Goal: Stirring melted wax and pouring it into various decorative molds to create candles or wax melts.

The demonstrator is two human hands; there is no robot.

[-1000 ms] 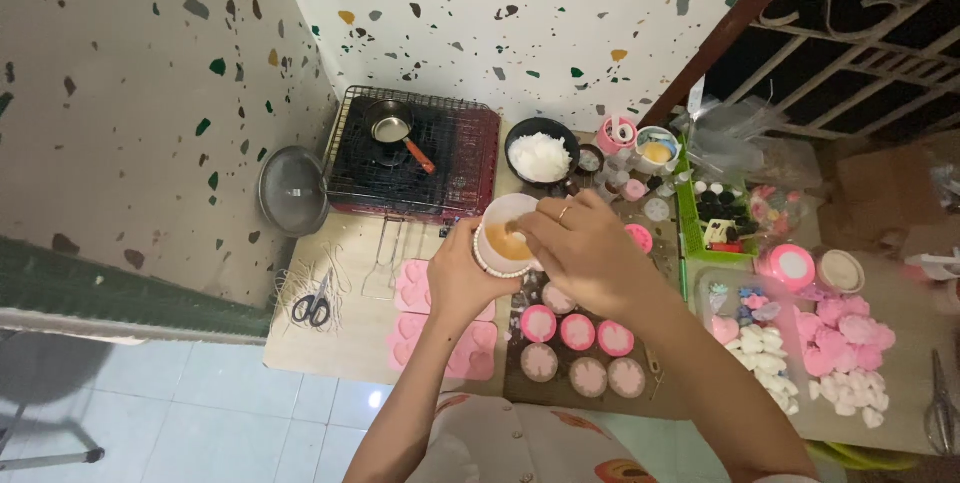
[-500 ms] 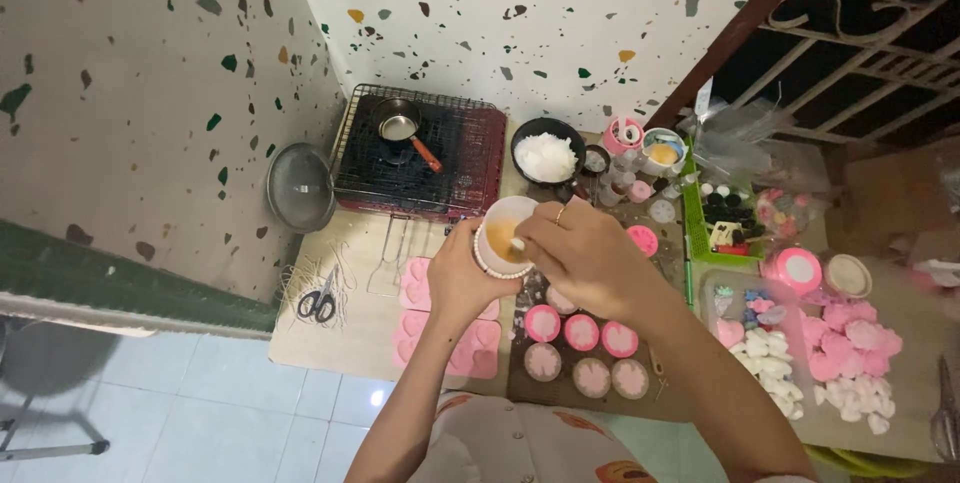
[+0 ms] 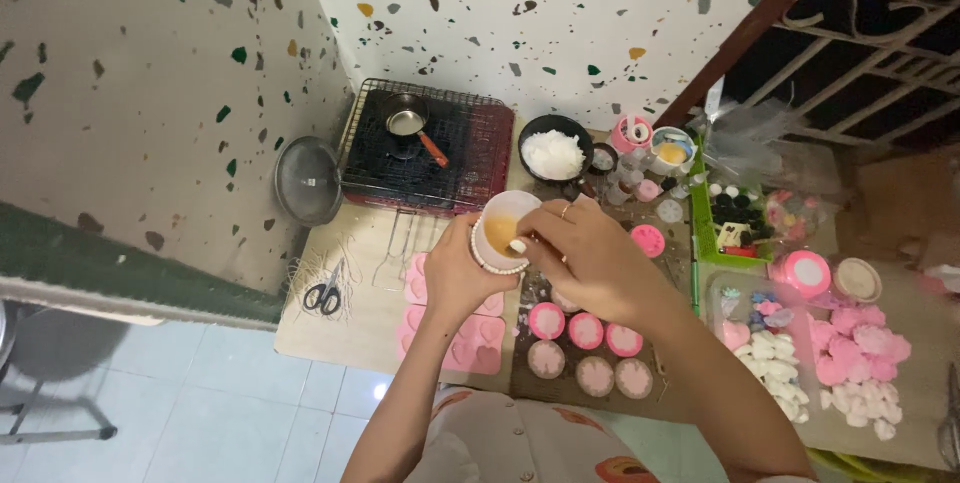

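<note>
The left hand [image 3: 452, 273] is wrapped around a small white plastic cup [image 3: 503, 226] holding amber liquid, raised just in front of the black wire-grill stove [image 3: 425, 151]. The right hand [image 3: 590, 253] is pinched narrow on a small white stirrer [image 3: 517, 245] whose tip dips into the liquid at the cup's near rim.

Compared with a second ago, the stirrer tip shows more plainly at the front edge of the liquid, where before it sat deeper under the fingers; that looks like stirring going round, so the liquid seems not yet ready to leave the cup. Both hands and cup have kept their place in front of the stove; only the view has drifted a little.

Below the cup, nearer the person than the stove, lie round pink moulds [image 3: 586, 331] and a pink silicone heart mould tray [image 3: 463, 343], all untouched.
</note>
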